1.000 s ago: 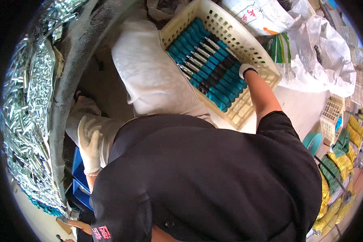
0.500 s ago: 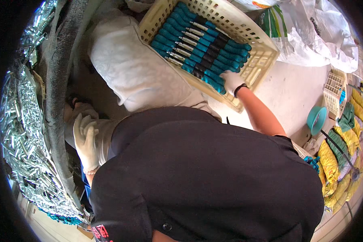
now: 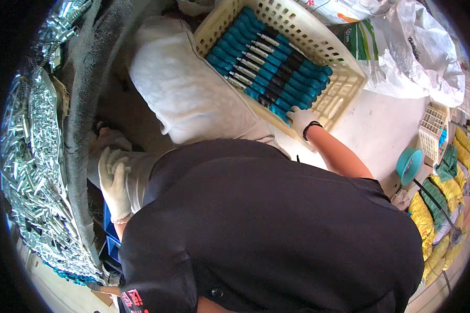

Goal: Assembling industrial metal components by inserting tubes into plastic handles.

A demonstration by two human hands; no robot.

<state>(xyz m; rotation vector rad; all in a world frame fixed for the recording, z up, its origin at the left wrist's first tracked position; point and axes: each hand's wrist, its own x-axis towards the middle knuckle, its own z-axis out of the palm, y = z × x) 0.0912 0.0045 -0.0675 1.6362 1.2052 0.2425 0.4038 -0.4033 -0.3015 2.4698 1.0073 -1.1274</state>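
A cream plastic crate [image 3: 344, 86] with slotted walls stands ahead of me. In it lies a row of teal wavy-edged handles [image 3: 240, 39] with black middle bands and silver metal rods [image 3: 249, 63]. My right hand [image 3: 302, 121], in a white glove, reaches over the crate's near side. Its bent fingers hold the near end of the closest teal handle; the fingertips are partly hidden. My left hand [image 3: 115, 182], also gloved, rests on my light trouser leg [image 3: 141, 169], its fingers stretched out and empty.
A heap of shiny metal tubes [image 3: 42, 172] fills the left side behind a dark padded edge [image 3: 78, 130]. White plastic sacks [image 3: 402, 52] lie behind the crate. A teal basin [image 3: 409, 167], small crate [image 3: 432, 128] and yellow sacks [image 3: 423, 224] stand right. Another person's dark-gloved hand [image 3: 94, 286] shows lower left.
The view has shifted slightly, so the crate sits a little further right. My right hand stays at the near handle's end, its fingers slightly changed. Another person's hand has appeared at lower left.
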